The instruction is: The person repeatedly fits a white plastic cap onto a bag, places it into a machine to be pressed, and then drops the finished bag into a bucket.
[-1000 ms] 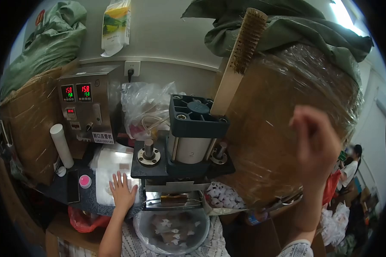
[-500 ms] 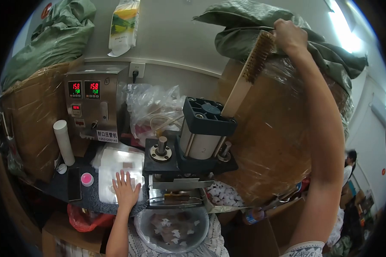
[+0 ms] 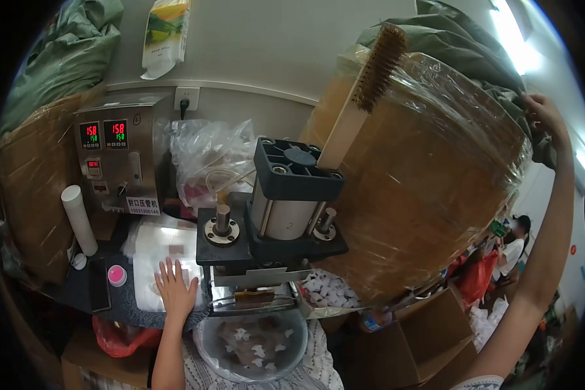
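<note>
Gripping green cloth (image 3: 484,51) beneath, right hand (image 3: 545,116) nearly closed, left hand (image 3: 177,291) spread on plastic bags (image 3: 151,253)

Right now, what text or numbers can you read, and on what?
"158" in red: left display.
"158" in red: right display.
"封口压管机": white label on the control box.
"2": pale cylinder.
Too small or blurred to read surely: green digits on both displays, the number under the label's characters, small red display, circled mark on the box, print on the hanging pack.
</note>
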`<state>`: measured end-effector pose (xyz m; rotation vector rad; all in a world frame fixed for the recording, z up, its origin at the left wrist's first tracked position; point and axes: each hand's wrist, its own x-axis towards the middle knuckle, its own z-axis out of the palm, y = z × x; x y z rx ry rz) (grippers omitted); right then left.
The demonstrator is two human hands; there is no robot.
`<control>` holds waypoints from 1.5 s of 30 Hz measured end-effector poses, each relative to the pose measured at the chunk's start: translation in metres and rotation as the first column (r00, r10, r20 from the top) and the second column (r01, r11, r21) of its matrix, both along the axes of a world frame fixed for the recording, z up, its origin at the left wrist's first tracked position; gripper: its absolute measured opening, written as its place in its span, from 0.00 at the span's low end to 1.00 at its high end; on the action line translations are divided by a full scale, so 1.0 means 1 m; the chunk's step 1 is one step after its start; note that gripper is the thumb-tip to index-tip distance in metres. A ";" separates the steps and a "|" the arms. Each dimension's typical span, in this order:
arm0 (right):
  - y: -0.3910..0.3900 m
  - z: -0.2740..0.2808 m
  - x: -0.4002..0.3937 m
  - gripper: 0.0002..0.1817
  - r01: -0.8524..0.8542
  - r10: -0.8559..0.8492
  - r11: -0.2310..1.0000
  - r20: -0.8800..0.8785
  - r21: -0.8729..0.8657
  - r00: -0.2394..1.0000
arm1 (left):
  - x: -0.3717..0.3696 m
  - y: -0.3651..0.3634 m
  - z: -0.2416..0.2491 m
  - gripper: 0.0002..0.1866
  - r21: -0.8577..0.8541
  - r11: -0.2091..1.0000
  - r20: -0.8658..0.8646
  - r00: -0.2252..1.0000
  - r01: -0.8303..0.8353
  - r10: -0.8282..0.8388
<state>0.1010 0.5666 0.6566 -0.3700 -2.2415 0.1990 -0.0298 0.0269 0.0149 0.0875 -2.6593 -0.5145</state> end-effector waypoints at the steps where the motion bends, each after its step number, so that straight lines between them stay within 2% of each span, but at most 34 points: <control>1: 0.012 -0.001 0.002 0.26 -0.001 0.001 1.000 0.002 0.000 1.000 | 0.001 0.000 0.004 0.38 0.004 1.000 0.026 1.000 -0.002 0.002; 3: 0.031 -0.005 0.006 0.36 -0.060 0.167 0.913 -0.236 0.404 0.957 | 0.001 0.002 0.006 0.38 0.010 1.000 0.051 0.999 -0.006 0.006; 4: 0.033 -0.008 0.011 0.36 -0.059 0.166 0.913 -0.237 0.403 0.957 | 0.001 0.001 0.004 0.38 0.003 1.000 0.050 0.999 -0.008 0.007; 5: 0.034 -0.012 0.020 0.38 0.120 -0.067 0.951 -0.189 0.284 0.980 | 0.000 0.000 0.002 0.38 -0.003 1.000 0.050 0.999 -0.009 0.009; 6: 0.028 -0.019 0.023 0.40 0.307 -0.291 0.936 -0.112 0.171 0.950 | 0.000 0.000 0.003 0.38 -0.006 1.000 0.050 0.999 -0.009 0.009; 7: 0.023 -0.031 0.019 0.40 0.309 -0.295 0.936 -0.107 0.168 0.950 | 0.000 0.000 0.004 0.38 -0.019 1.000 0.064 0.998 -0.009 0.010; 9: 0.006 -0.056 0.002 0.44 0.063 -0.061 0.998 -0.097 0.013 0.993 | 0.000 0.000 0.002 0.38 -0.033 0.999 0.080 0.997 -0.007 0.009; 10: -0.022 -0.062 -0.001 0.44 0.063 -0.061 0.998 -0.096 0.013 0.993 | -0.001 0.000 0.000 0.38 -0.043 0.999 0.074 0.997 -0.011 0.014; 12: -0.073 -0.069 -0.001 0.41 0.093 -0.068 0.986 0.174 -0.140 0.982 | -0.001 0.000 0.000 0.38 -0.062 0.998 0.069 0.997 -0.017 0.021; 13: -0.066 -0.067 -0.009 0.41 0.094 -0.067 0.985 0.179 -0.146 0.981 | -0.001 0.000 0.001 0.38 -0.062 0.998 0.078 0.996 -0.025 0.030; 15: -0.048 -0.058 -0.029 0.34 -0.303 0.304 0.952 0.252 -0.043 0.919 | 0.000 0.000 0.000 0.38 -0.069 0.997 0.096 0.995 -0.026 0.032; 16: -0.061 -0.066 -0.027 0.34 -0.298 0.301 0.953 0.256 -0.050 0.919 | -0.001 -0.001 -0.003 0.38 -0.072 0.997 0.102 0.994 -0.029 0.036; 17: -0.079 -0.080 -0.026 0.33 -0.323 0.319 0.946 0.144 0.003 0.937 | -0.003 -0.001 -0.004 0.38 -0.075 0.997 0.102 0.994 -0.034 0.041; 18: -0.039 -0.066 -0.019 0.31 -0.344 0.343 0.937 0.027 0.059 0.939 | -0.004 -0.002 -0.003 0.38 -0.078 0.996 0.100 0.994 -0.037 0.044; 19: -0.055 -0.077 -0.017 0.29 -0.362 0.373 0.924 -0.085 0.121 0.924 | -0.004 -0.002 -0.003 0.38 -0.084 0.996 0.104 0.993 -0.039 0.048; 21: -0.036 -0.086 -0.004 0.26 -0.373 0.433 0.896 -0.291 0.240 0.853 | -0.004 -0.001 -0.004 0.38 -0.090 0.995 0.119 0.991 -0.045 0.055; 24: -0.094 -0.169 0.023 0.21 -0.353 0.506 0.860 -0.528 0.369 0.682 | -0.007 -0.004 -0.010 0.37 -0.111 0.993 0.117 0.991 -0.049 0.062; 25: -0.099 -0.177 0.014 0.19 -0.350 0.529 0.848 -0.583 0.398 0.617 | -0.007 -0.003 -0.008 0.37 -0.113 0.992 0.133 0.988 -0.061 0.076; 26: -0.133 -0.227 0.024 0.18 -0.323 0.417 0.908 -0.667 0.268 0.617 | -0.008 -0.001 -0.006 0.36 -0.114 0.990 0.160 0.983 -0.077 0.095; 28: -0.172 -0.316 0.050 0.15 -0.709 0.646 0.701 -0.484 0.071 0.590 | -0.010 -0.003 -0.009 0.36 -0.169 0.982 0.154 0.982 -0.078 0.104; 29: -0.184 -0.353 0.046 0.12 -0.789 0.712 0.614 -0.420 -0.015 0.563 | -0.007 -0.003 -0.008 0.36 -0.180 0.981 0.133 0.986 -0.075 0.099; 30: -0.189 -0.377 0.039 0.11 -0.747 0.719 0.623 -0.205 -0.233 0.664 | -0.007 -0.003 -0.009 0.36 -0.190 0.979 0.105 0.990 -0.071 0.092; 31: -0.191 -0.400 0.034 0.09 -0.645 0.721 0.639 0.035 -0.419 0.692 | -0.008 -0.005 -0.014 0.36 -0.190 0.979 0.060 0.995 -0.073 0.086; 33: -0.192 -0.453 -0.009 0.06 -0.575 0.731 0.621 0.128 -0.533 0.670 | -0.007 -0.006 -0.021 0.35 -0.192 0.979 0.011 0.997 -0.076 0.079; 35: -0.182 -0.506 -0.044 0.07 -0.501 0.663 0.705 0.217 -0.502 0.717 | -0.003 -0.006 -0.020 0.35 -0.201 0.977 -0.013 0.998 -0.069 0.068; 36: -0.179 -0.524 -0.054 0.07 -0.500 0.674 0.695 0.223 -0.517 0.704 | -0.001 -0.005 -0.018 0.35 -0.210 0.975 0.004 0.997 -0.078 0.081; 38: -0.172 -0.552 -0.071 0.09 -0.470 0.517 0.856 0.403 -0.217 0.756 | 0.000 -0.005 -0.016 0.31 -0.200 0.977 -0.012 0.997 -0.077 0.076; 39: -0.169 -0.564 -0.076 0.09 -0.477 0.526 0.850 0.411 -0.226 0.744 | -0.002 -0.010 -0.022 0.28 -0.090 0.995 -0.117 0.993 -0.044 0.033; 40: -0.167 -0.575 -0.080 0.09 -0.465 0.486 0.868 0.500 -0.176 0.717 | 0.006 -0.010 -0.017 0.28 -0.094 0.994 -0.104 0.994 -0.054 0.044; 41: -0.164 -0.582 -0.083 0.10 -0.458 0.438 0.881 0.580 -0.123 0.687 | 0.016 -0.012 -0.012 0.26 -0.044 0.999 -0.169 0.986 -0.004 -0.004; 42: -0.160 -0.583 -0.083 0.10 -0.465 0.447 0.876 0.584 -0.132 0.677 | 0.025 -0.012 -0.005 0.25 0.002 0.999 -0.237 0.970 0.050 -0.048; 43: -0.155 -0.581 -0.085 0.10 -0.455 0.487 0.865 0.566 -0.211 0.665 | 0.036 -0.009 0.000 0.25 -0.005 0.999 -0.233 0.972 0.040 -0.040; 44: -0.153 -0.579 -0.085 0.11 -0.439 0.524 0.850 0.548 -0.290 0.652 | 0.053 -0.003 0.002 0.25 -0.110 0.994 -0.191 0.981 0.012 -0.032; 45: -0.153 -0.572 -0.085 0.11 -0.440 0.531 0.846 0.551 -0.300 0.644 | 0.068 0.004 0.002 0.26 -0.212 0.977 -0.146 0.989 -0.010 -0.022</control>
